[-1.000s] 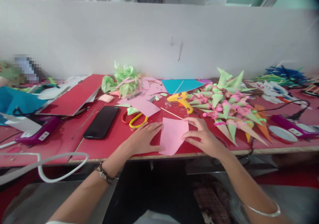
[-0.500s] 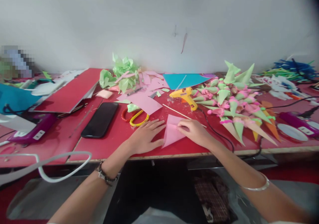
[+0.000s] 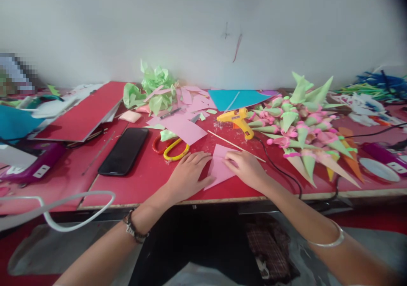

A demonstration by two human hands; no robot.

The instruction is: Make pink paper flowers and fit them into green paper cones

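Observation:
A small sheet of pink paper (image 3: 220, 172) lies near the table's front edge, between my hands. My left hand (image 3: 187, 178) rests flat on the table, fingers stretched, with its fingertips and thumb at the paper's left edge. On the paper's right side, my right hand (image 3: 248, 169) has its fingers curled in a pinch at the paper. Just beyond my left fingers are scissors with a yellow and a red handle (image 3: 177, 150). A thin wooden stick (image 3: 237, 146) lies behind the paper, with a yellow glue gun (image 3: 238, 120) further back.
To the left lie a black phone (image 3: 124, 151) and a red board (image 3: 81, 112). Pink paper scraps (image 3: 184, 127) and crumpled green paper (image 3: 157, 82) are at the back. Paper flowers with pointed cones (image 3: 302, 125) are heaped at right. The glue gun's black cord (image 3: 280, 173) runs beside my right forearm.
The camera view has shifted slightly. My left hand stays flat by the paper, and my right fingers remain curled at it, with only a slight shift.

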